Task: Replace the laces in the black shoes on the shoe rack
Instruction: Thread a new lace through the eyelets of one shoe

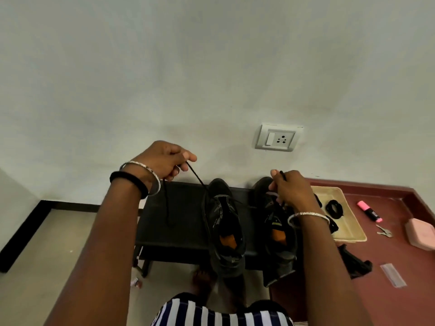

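On the black shoe rack (174, 222) against the wall the two black shoes stand side by side, toes to the wall and openings toward the person, which puts the eyelets within easy reach of both hands; the left shoe (223, 231) sits mid-rack, the right shoe (277, 243) just beside it at the rack's right end; the left hand (162, 161) is raised above and to the left of the left shoe, wrist bent, thumb pressed against curled fingers to pinch a black lace (196, 178); the lace runs taut on a slant down to that shoe's upper eyelets, while its free tail hangs slack from the hand over the rack; held high like this, I judge, the pull draws the lace through the eyelets; the right hand (292, 189) hovers over the right shoe's tongue, fingers curled, thumb and forefinger pinching a short lace tip (282, 175) that points upward; whether it belongs to the same lace cannot be told; coiled black laces (334, 208) lie in a beige tray (353, 231) on the red ledge to the right, kept close, probably, as replacements or discards.
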